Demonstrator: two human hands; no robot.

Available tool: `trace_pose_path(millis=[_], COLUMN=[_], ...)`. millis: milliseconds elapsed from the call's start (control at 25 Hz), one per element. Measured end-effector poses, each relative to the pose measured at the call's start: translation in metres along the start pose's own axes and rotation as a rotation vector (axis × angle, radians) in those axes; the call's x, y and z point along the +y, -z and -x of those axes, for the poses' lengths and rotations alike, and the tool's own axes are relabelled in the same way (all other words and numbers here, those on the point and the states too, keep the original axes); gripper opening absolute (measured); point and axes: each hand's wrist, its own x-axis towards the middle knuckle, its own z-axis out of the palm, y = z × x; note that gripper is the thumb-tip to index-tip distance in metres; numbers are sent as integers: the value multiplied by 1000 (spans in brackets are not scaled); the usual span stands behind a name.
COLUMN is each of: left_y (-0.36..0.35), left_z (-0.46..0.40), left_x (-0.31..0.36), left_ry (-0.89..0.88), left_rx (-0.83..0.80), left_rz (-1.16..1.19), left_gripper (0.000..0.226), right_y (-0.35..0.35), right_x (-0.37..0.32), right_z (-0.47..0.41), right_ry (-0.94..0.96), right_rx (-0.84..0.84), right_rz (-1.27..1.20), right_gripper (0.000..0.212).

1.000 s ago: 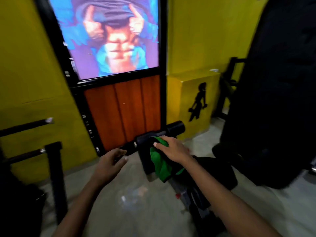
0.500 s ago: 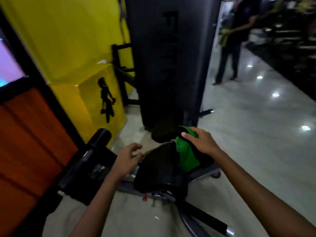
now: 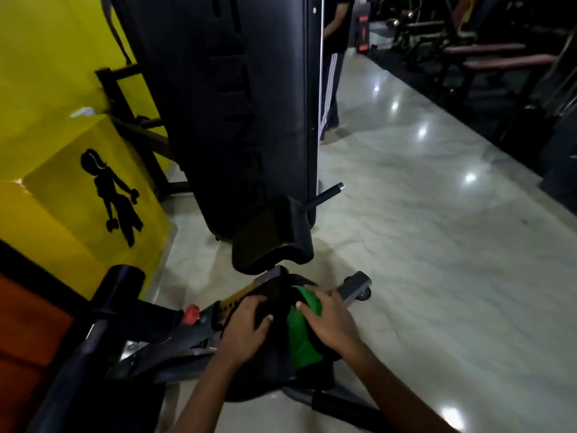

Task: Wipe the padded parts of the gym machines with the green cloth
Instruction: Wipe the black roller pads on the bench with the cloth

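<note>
- Two arms come up from the bottom edge, both bare right to the frame's edge, no sleeve on either.
- Left hand (image 3: 246, 331): bare, no glove, ring, watch or band at the wrist.
- Right hand (image 3: 327, 320): bare too, wrist plain, forearm uncovered.
- Fingers (image 3: 301, 306) of the right hand show short, pale, unpainted nails.
- Nothing else of the person's body or clothing is in view.

Both bare forearms reach forward and down from the bottom edge of the view, converging toward the middle. The left hand (image 3: 245, 331) lies palm down with fingers spread and bent over the left edge of the black seat pad (image 3: 274, 354). The right hand (image 3: 327, 321) presses palm down on the green cloth (image 3: 301, 342), fingers extended over it.
</note>
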Motion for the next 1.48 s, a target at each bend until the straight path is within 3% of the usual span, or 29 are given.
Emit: trace_pose_path(millis=[120, 360, 600, 760, 920, 1200, 1360, 1480], left_y=[-27, -51, -57, -51, -49, -48, -45, -40], left_z=[-9, -17, -18, -19, -22, -26, -29, -33], left_x=[-10, -26, -34, -35, -32, -34, -34, -38], left_ry=[-49, -118, -149, -164, -162, -190, -190, -221], left_rx=[-1, 50, 70, 45, 53, 84, 71, 43], left_rz=[0, 7, -63, -97, -135, -142, -145, -149], left_gripper=[51, 53, 60, 63, 64, 58, 56, 54], right_y=[-32, -59, -48, -55, -62, -45, -29, -21], right_x=[9, 6, -3, 23, 35, 17, -13, -12], right_z=[29, 10, -51, 14, 72, -29, -110, -132], right_ry=[77, -9, -125, -30, -75, -6, 276, 249], right_rx=[66, 284, 265, 248, 199, 260, 48, -141], right_rz=[147, 122, 103, 50, -50, 119, 278, 130], right_gripper=[76, 70, 63, 67, 64, 72, 68, 45])
